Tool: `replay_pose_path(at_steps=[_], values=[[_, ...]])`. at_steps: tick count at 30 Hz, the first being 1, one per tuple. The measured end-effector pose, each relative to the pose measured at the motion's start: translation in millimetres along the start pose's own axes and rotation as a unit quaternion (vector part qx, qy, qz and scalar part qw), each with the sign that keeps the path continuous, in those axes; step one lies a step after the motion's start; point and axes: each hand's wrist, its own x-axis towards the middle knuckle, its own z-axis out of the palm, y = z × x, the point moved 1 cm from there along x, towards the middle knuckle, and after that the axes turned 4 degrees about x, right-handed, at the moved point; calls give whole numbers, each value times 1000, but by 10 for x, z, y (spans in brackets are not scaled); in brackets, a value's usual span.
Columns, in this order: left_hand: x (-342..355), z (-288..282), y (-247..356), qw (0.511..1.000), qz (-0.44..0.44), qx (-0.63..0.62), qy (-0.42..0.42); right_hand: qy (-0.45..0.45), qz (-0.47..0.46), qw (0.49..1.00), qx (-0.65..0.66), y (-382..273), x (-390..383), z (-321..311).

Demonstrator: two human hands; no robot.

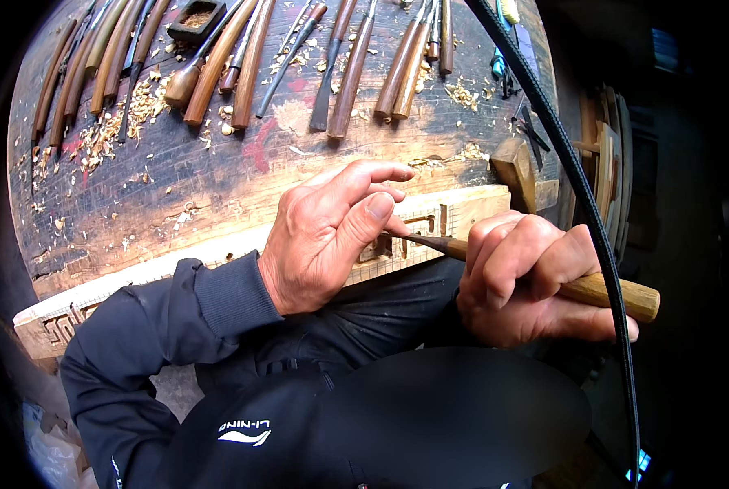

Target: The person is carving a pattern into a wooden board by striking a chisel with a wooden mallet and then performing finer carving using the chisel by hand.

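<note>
My right hand (527, 281) is wrapped round the wooden handle (617, 297) of a carving chisel, whose thin dark blade (434, 242) points left. The blade's tip meets a long pale wooden board (479, 204) at its carved, grid-marked face. My left hand (324, 220) rests over the board, its fingers apart and partly bent. One of its lower fingertips is at the blade's tip, touching or very close; the rest of that finger is hidden behind the thumb. Recessed angular shapes (417, 224) are cut in the board by the blade, and similar carving (59, 330) shows at its left end.
Several wooden-handled chisels (250, 69) lie in a row along the far side of the worn bench (218, 171), among wood shavings (140, 110). A small dark box (196, 20) sits between them. A wooden block (514, 171) stands right of the board. A black cable (572, 155) hangs across the right side.
</note>
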Motion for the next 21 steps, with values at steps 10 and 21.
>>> replay_pose_path(at_steps=[10, 21], values=[[-7, 1, -35, 1000, 17, 0, 17, 16, 53, 996, -63, -2, -2, 153], [-5, 10, -42, 1000, 11, 19, 16, -80, -48, 985, -144, 116, -201, 167]])
